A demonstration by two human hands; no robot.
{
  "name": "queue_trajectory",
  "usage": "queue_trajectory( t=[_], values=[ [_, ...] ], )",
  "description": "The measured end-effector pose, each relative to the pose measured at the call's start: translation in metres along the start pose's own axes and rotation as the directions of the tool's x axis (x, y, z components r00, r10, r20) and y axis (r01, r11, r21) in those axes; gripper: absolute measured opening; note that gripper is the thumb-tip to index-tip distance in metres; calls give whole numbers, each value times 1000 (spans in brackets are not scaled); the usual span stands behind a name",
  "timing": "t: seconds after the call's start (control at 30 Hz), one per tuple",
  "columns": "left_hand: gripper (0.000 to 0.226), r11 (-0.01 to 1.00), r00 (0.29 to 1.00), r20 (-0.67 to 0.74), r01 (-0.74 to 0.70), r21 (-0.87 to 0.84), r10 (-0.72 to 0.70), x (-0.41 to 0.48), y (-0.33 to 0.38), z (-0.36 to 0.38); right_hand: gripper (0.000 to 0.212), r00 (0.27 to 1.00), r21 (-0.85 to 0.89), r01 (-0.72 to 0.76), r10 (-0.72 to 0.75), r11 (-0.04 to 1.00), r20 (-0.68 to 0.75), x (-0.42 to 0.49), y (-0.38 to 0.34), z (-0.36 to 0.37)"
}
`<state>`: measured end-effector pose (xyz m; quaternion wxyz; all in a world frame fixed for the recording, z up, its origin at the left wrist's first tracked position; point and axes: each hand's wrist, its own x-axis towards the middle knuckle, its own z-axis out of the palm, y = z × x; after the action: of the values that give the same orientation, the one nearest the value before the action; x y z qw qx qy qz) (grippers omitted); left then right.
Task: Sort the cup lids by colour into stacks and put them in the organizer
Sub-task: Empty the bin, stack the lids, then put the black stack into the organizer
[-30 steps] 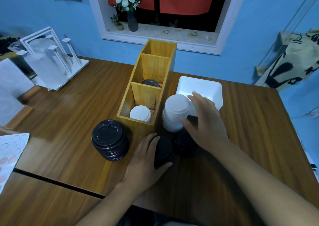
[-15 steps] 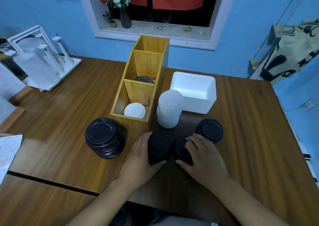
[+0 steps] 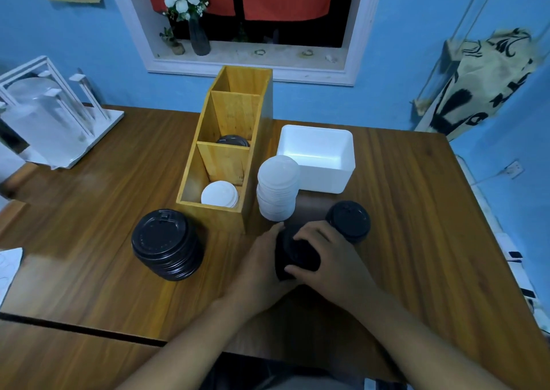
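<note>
The wooden organizer (image 3: pixel 250 211) stands mid-table with three compartments: white lids (image 3: pixel 219 194) in the near one, a black lid (image 3: pixel 232 140) in the middle one. A tall white lid stack (image 3: pixel 278 187) stands right of it. A big black lid stack (image 3: pixel 166 242) sits to the left of the organizer, and a smaller black stack (image 3: pixel 348 220) lies to the right of my hands. My left hand (image 3: pixel 258 266) and my right hand (image 3: pixel 329 257) are both shut around a black lid stack (image 3: pixel 294 252) held between them near the table's front.
A white foam box (image 3: pixel 318 154) sits behind the white stack. A clear cup dispenser rack (image 3: pixel 50 116) stands at the far left. A paper sheet (image 3: pixel 7 266) pokes in at the left edge. A seam (image 3: pixel 74 328) crosses the wooden table near me.
My right hand left the white stack and came down to the black lids. The two small black stacks under my hands have been brought together into one held between both hands.
</note>
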<state>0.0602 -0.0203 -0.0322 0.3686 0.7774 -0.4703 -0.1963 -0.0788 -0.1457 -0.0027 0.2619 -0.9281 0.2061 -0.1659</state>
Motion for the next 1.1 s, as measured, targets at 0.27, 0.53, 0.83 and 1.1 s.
queue_trajectory(
  t=[0.27, 0.53, 0.83, 1.1],
  values=[
    [106, 997, 999, 8, -38, -61, 39, 6, 1, 5, 56, 994, -46, 54, -50, 997, 98, -2, 20, 6],
    [99, 1000, 999, 47, 6, -23, -5, 8, -3, 4, 49, 991, -16, 109, -107, 994, 77, -8, 35, 5],
    [101, 999, 997, 68, 36, 0, -36, 15, 9, 9, 78, 960, -177, -279, 273, 944, -63, 9, 86, -27],
    [116, 998, 996, 76, 53, -24, -52, 23, 18, 13, 74, 973, 194, -135, 167, 972, -158, -9, 37, -36]
  ],
)
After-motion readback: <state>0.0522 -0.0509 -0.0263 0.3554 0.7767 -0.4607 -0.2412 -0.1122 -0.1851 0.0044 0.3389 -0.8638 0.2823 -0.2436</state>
